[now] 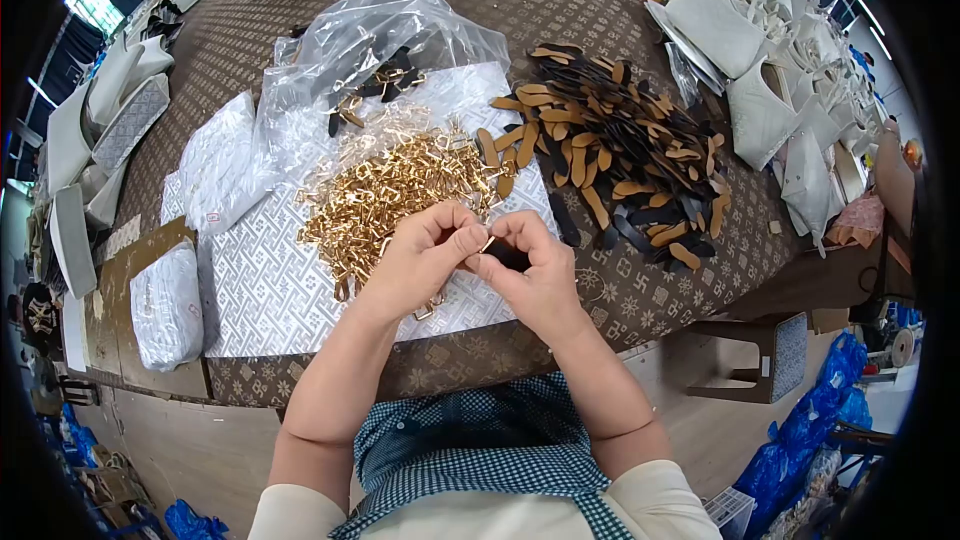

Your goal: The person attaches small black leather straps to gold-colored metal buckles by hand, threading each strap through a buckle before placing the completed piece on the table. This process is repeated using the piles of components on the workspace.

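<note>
Workroom with a pale floor (230,450), bright windows and ceiling light strips at its edges.

Item: one broad desk (560,5), covered in brown cloth with a pale geometric and floral print.

Item: one heap of pale bags (770,50), at the right of the desk; further pale bags (112,105) stand along the left side.

Item: several blue plastic sacks (800,430), on the floor at lower right; near them, one stool (740,360), its top grey and speckled.

Item: one white sheet (270,300) with a grey lattice print, laid over the near middle of the desk.

Item: one pile of black and tan strips (640,160), to the right of the sheet, many ends rounded.

Item: one clear plastic bag (400,25), crumpled, at the far side of the sheet, a few dark strips with gold fittings beside its opening.

Item: one mound of gold buckles (375,190), heaped on the sheet just beyond the hands.

Item: one plastic-wrapped pack (166,305), white, upon a brown board at left.

Item: one pair of bare hands, raised over the near part of the sheet. Right hand (425,260): thumb and forefinger pinch a small gold piece (487,244). Left hand (540,275): fingers curled, tips pressed together at the same piece, with a dark strip (510,257) beneath them.
</note>
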Action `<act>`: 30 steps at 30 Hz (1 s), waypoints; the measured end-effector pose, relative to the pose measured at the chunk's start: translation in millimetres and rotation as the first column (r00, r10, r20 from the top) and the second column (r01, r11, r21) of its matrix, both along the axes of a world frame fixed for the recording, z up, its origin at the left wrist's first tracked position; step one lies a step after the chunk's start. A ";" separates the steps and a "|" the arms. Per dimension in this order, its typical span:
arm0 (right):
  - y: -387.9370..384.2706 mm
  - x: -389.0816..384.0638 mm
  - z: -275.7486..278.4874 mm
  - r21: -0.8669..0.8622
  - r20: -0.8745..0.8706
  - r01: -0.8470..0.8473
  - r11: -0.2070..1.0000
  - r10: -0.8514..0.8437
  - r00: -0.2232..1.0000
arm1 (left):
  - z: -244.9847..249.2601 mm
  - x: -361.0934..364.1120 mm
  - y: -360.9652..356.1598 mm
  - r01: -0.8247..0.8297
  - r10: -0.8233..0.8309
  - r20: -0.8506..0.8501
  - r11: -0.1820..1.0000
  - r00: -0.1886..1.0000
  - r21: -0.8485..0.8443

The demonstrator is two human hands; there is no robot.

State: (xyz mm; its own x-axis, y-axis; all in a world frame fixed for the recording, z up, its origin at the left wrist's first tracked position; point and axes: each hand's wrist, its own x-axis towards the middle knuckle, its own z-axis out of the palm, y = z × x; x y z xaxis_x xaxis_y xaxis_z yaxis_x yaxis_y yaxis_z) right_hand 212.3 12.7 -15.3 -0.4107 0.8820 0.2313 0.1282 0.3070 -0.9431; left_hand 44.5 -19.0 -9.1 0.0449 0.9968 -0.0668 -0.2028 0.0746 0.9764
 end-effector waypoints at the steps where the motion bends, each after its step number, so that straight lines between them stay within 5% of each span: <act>1: -0.3 -0.4 0.4 0.009 0.002 -0.011 1.000 0.011 1.000 | -1.0 -1.0 -0.8 -0.005 0.006 -0.054 1.000 0.999 0.020; 8: -4.2 -2.0 2.4 0.030 0.010 0.097 0.995 -0.098 0.995 | 3.9 5.9 -1.7 -0.037 0.037 -0.027 0.999 0.999 0.012; 14: 4.1 -0.4 -7.5 0.160 0.006 0.031 0.987 -0.033 0.999 | -0.2 0.1 -1.0 -0.042 0.045 0.071 0.998 0.996 -0.047; 17: 6.9 1.1 -1.0 0.274 0.030 0.123 0.954 -0.136 0.990 | 1.1 -4.4 3.9 -0.161 0.173 0.137 0.983 0.975 -0.093; 20: 21.3 15.9 0.6 0.287 0.014 0.338 0.896 -0.357 0.934 | 12.7 -19.5 13.6 -0.479 0.466 0.193 0.878 0.863 0.021; 23: 34.1 33.9 -2.3 0.413 0.306 0.414 0.811 -0.552 0.776 | 7.0 -37.9 12.2 -0.580 0.636 -0.141 0.758 0.759 0.297; 26: 31.5 36.6 -11.4 0.521 0.485 0.349 0.779 -0.606 0.630 | 10.3 -41.3 0.0 -0.251 0.448 -0.722 0.894 0.527 0.372; 30: 33.0 39.2 -15.0 0.499 0.524 0.336 0.799 -0.587 0.617 | 1.5 -26.3 -3.1 0.066 0.345 -0.899 0.925 0.269 0.374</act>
